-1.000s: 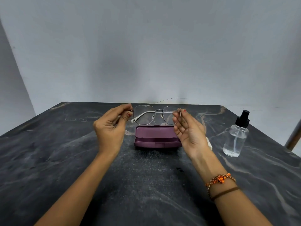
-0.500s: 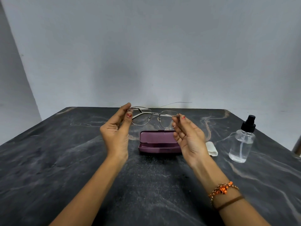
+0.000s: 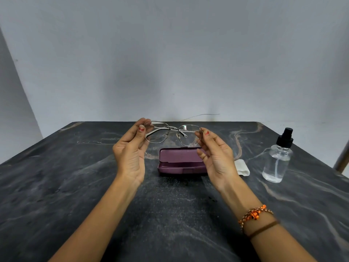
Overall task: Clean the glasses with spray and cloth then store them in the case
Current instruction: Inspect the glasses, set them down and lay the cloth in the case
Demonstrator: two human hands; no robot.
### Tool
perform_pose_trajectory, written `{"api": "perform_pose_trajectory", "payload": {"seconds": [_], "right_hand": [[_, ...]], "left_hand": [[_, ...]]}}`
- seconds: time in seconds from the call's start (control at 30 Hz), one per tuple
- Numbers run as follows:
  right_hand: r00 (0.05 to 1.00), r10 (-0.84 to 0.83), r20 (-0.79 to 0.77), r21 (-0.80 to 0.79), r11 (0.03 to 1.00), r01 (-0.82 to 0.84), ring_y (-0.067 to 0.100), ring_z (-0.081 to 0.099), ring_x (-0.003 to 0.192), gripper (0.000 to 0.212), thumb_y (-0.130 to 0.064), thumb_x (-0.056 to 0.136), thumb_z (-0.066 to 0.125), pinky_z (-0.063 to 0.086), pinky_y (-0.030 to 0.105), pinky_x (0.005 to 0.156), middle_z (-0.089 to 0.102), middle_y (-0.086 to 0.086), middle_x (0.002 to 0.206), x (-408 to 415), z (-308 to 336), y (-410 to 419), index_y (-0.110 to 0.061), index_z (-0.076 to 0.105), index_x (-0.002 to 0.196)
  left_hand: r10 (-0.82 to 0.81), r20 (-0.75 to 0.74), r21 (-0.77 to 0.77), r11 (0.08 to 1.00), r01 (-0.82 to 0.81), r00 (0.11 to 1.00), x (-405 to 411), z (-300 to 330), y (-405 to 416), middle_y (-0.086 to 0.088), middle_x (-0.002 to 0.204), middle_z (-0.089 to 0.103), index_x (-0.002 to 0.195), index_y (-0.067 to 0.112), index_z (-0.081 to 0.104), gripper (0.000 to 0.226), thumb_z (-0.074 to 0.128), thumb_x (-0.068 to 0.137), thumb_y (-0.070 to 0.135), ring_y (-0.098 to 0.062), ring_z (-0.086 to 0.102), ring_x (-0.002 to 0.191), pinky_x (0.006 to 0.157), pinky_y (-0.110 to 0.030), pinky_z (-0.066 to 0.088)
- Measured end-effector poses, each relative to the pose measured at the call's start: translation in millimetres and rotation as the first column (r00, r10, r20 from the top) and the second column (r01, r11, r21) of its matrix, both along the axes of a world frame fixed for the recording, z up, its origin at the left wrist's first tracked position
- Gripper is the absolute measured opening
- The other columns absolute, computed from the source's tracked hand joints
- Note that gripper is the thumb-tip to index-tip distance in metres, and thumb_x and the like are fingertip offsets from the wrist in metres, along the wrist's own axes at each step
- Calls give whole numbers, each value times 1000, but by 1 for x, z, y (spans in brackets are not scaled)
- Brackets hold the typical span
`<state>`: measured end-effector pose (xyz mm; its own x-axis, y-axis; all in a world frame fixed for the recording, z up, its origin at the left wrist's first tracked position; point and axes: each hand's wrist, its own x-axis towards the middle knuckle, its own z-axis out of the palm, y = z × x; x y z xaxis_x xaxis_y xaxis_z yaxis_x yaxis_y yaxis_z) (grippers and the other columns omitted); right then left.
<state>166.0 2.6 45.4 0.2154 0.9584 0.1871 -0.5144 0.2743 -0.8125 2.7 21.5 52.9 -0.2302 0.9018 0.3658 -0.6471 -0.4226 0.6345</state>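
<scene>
From the head camera, both hands are raised above a dark marbled desk (image 3: pixel 56 186), holding the glasses (image 3: pixel 172 134) between them in the air, above and just behind the open purple case (image 3: pixel 181 162). The left hand (image 3: pixel 130 154) pinches the frame's left end between thumb and forefinger, its fingers (image 3: pixel 141 127) pressed together at the hinge. The right hand (image 3: pixel 217 157) pinches the right end the same way, its lower fingers loosely curled and apart from the frame. The lenses face the camera, tilted, with the temple arms folded behind them. The case lies on the desk, lid up. A folded white cloth (image 3: pixel 241 167) lies just right of it, partly hidden by the right hand. The spray bottle (image 3: pixel 277 159) stands upright further right.
</scene>
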Motion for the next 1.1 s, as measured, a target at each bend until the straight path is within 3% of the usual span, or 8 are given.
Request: {"api": "perform_pose_trajectory", "payload": {"seconds": [0.2,0.3,0.37,0.5,0.63,0.8,0.97,1.1], "right_hand": [[991,77,-112,1,997,-78,5,65,72,17,-20,62,64,55,16,62,73,-7,71,0,-1,1,-17,69,78],[984,95,-153,1,995,-96,8,68,70,13,-12,71,63,56,18,63,73,-3,75,0,-1,1,-11,68,83],[980,96,-172,6,995,-97,9,69,68,10,-6,79,59,56,19,63,72,-1,78,-1,0,1,-9,67,84],[985,95,-142,10,995,-95,7,68,66,12,-6,81,58,56,19,61,72,0,73,-2,-1,0,-11,69,81],[988,107,-113,-18,994,-110,6,67,63,11,-9,78,60,56,18,58,73,-1,71,-3,-3,1,-12,70,80],[991,115,-70,-49,992,-119,5,65,60,9,-11,77,62,56,18,57,72,-2,67,-5,-5,0,-12,70,82],[992,121,-26,-59,991,-123,3,65,58,10,-10,83,59,54,16,55,71,-5,62,-11,-3,-3,-11,69,83],[994,111,-14,-105,988,-112,3,62,51,11,-8,87,56,54,15,53,67,-6,53,-22,-2,-9,-7,65,82]], "left_hand": [[-57,52,-20,998,58,997,1,1,-2,2,76,74,83,10,69,18,59,68,8,-10,68,75,76,-22,55],[-107,90,-30,993,110,990,0,1,-2,1,75,74,71,13,73,16,58,70,7,-11,69,73,75,-24,56],[-138,114,-45,989,144,984,-1,0,-1,0,74,73,74,14,71,20,54,78,3,-12,69,72,74,-24,56],[-174,154,-64,980,186,973,-3,-1,0,0,73,73,84,11,63,18,47,86,1,-13,69,72,74,-26,57],[-184,168,-46,980,194,968,-5,-1,0,0,73,73,83,11,62,13,52,79,4,-13,69,72,73,-26,57],[-163,184,-69,982,178,969,-8,-4,3,0,70,72,81,11,62,17,48,86,2,-14,69,69,70,-26,58],[-145,148,-55,986,154,978,-16,-1,2,0,67,72,68,14,69,19,56,79,6,-13,68,66,67,-25,58],[-145,96,-112,981,156,985,-31,-5,-2,-1,67,72,75,9,64,15,54,84,2,-14,69,66,66,-27,58]]}}
